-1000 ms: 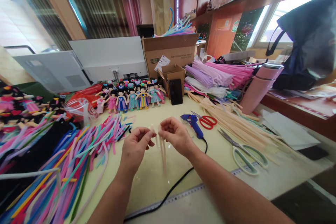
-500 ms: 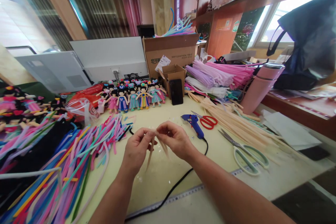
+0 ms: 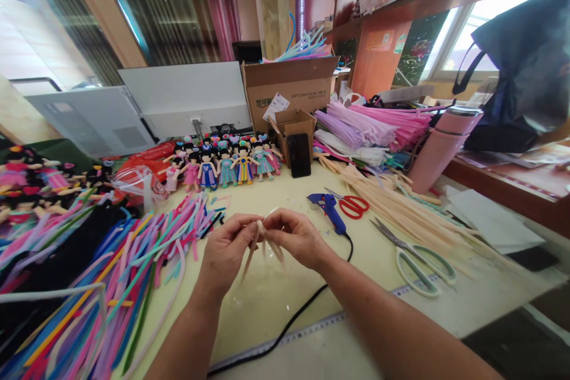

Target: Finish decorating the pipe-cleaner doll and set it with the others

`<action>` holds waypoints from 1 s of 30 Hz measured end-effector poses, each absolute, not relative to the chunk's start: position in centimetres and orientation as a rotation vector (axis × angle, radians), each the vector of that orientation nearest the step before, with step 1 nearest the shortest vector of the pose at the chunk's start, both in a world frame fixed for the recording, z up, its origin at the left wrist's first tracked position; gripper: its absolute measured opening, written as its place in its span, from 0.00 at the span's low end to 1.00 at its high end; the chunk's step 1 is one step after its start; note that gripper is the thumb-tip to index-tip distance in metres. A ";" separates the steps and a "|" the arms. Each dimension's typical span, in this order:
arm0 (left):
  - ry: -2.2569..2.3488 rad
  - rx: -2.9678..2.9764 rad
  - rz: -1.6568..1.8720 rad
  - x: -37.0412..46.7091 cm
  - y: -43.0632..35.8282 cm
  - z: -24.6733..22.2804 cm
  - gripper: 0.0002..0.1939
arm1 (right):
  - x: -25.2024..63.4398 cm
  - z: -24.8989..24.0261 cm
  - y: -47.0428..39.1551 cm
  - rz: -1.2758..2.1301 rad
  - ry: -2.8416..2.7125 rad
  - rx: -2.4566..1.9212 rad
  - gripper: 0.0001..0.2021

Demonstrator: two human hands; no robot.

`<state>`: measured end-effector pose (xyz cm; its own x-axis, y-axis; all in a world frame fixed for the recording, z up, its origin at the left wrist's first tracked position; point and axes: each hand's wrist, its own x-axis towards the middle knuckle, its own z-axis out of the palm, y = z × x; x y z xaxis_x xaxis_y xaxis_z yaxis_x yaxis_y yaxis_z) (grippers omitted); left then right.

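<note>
Both hands meet over the middle of the table, pinching beige pipe cleaners [image 3: 250, 258] between them. My left hand [image 3: 227, 249] is closed, thumb and forefinger gripping near a bend at the top. From the right, my right hand [image 3: 296, 237] pinches the same bent piece, its fingers close to the left thumb. Several beige ends hang down below the fingers, a little blurred. Just beyond my right hand lie a blue glue gun [image 3: 329, 211] and small red-handled scissors [image 3: 353, 207]. Larger scissors with pale green handles [image 3: 418, 267] rest farther right.
Colourful pipe cleaners [image 3: 133, 255] cover the left side, and beige ones [image 3: 401, 208] lie at the right. Several small dolls [image 3: 226, 166] stand at the back beside a black phone [image 3: 298, 156]. A black cord [image 3: 307, 301] crosses a ruler [image 3: 312, 329]. A pink flask [image 3: 440, 148] stands right.
My left hand has shifted slightly left, and a bent top of the beige pipe cleaner now shows between the fingertips. The hanging ends have swung apart a little.
</note>
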<state>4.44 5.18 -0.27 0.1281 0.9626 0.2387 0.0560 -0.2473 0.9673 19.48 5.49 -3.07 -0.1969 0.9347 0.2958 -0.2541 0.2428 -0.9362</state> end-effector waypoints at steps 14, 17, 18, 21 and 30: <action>1.009 1.111 1.136 5.0 5.0 0.0 0.19 | 19.6 -3.4 5.6 1.280 -1.290 -0.756 0.13; 0.993 1.063 1.117 5.2 4.9 0.0 0.20 | 19.7 -3.1 5.5 1.231 -1.279 -0.782 0.12; 0.991 1.056 1.115 5.3 4.9 0.1 0.20 | 19.7 -2.9 5.4 1.218 -1.275 -0.794 0.12; 1.000 1.082 1.127 5.6 4.8 -0.1 0.19 | 19.7 -2.5 5.3 1.225 -1.253 -0.819 0.11; 1.084 1.228 1.268 5.9 4.9 -1.0 0.16 | 19.5 -2.4 5.2 1.280 -1.212 -0.793 0.12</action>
